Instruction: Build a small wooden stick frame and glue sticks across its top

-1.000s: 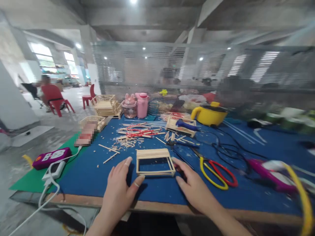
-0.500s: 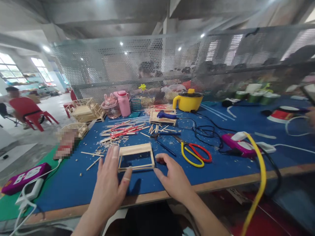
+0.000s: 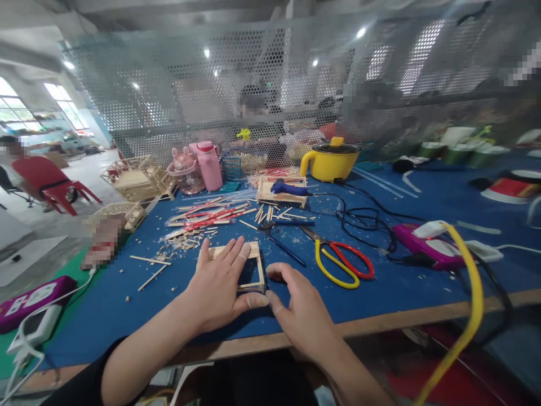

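A small frame of thin wooden sticks (image 3: 261, 270) lies on the blue tabletop before me, slats across its back part. My left hand (image 3: 217, 285) reaches over it, fingers stretched out on the slats and thumb extended along the front edge; it hides much of the frame. At the frame's right side is my right hand (image 3: 302, 307), thumb and forefinger apart and bent, close to the corner; contact there is hard to tell. Light wraps cover some fingertips. Loose sticks (image 3: 152, 268) lie to the left, and scissors with yellow and red handles (image 3: 338, 270) to the right.
Pliers (image 3: 281, 245) lie behind the frame, near a blue-handled tool (image 3: 289, 189) resting on another stick piece. Further back are bundled sticks (image 3: 211, 217), a pink jug (image 3: 208, 166) and a yellow pot (image 3: 332, 160). A purple power strip (image 3: 435, 248) with cables lies right.
My left hand has moved right from the frame's left side to lie across it, its thumb now near my right thumb. The right hand stays almost in place. The view has shifted slightly.
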`<state>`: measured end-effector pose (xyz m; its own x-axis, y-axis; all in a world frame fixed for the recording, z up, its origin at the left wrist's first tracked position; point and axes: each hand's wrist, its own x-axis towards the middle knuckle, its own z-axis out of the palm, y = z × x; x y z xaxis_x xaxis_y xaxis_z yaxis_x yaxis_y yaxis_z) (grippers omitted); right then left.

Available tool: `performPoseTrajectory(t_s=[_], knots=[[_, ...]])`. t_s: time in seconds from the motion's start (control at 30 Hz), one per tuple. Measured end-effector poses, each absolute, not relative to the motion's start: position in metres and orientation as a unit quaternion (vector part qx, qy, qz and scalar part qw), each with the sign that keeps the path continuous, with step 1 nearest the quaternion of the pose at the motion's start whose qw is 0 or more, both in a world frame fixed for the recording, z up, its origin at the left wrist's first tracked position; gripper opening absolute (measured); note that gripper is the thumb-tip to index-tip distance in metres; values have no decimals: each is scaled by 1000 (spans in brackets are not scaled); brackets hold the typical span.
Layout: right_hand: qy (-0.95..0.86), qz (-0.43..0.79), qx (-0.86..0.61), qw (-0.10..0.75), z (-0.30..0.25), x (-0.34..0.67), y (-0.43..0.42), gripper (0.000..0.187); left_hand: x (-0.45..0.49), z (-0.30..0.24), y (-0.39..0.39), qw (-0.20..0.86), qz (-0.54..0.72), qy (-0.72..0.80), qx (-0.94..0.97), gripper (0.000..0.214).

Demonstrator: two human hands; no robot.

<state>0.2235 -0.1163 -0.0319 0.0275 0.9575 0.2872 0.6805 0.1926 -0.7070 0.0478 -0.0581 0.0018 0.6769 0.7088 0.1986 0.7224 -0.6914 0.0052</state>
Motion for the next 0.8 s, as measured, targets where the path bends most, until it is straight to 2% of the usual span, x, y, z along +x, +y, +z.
performPoseTrajectory(t_s=[0.13, 0.23, 0.33, 0.47, 0.57, 0.67, 0.8], knots=[[-673, 188, -606, 381, -34, 223, -115, 31, 49, 4, -61, 32, -105, -395, -912, 83], [-659, 207, -592, 414, -35, 227, -113, 37, 42, 27, -51, -35, -113, -382, -916, 78], [-659, 229, -568, 436, -19, 237, -107, 34, 26, 57, -24, -90, -232, -383, -889, 72], [-770, 145, -512, 352, 32, 234, -79, 23, 2, 58, 25, -190, -446, -482, -730, 55], [-857, 104, -429, 265, 59, 210, -45, 19, -11, 29, 51, -240, -425, -530, -693, 49], [-903, 71, -372, 203, 56, 181, -17, 15, -18, 1, 60, -294, -382, -527, -700, 39], [-927, 18, -328, 181, 32, 164, -7, 1, -22, -11, 64, -333, -360, -518, -701, 34]])
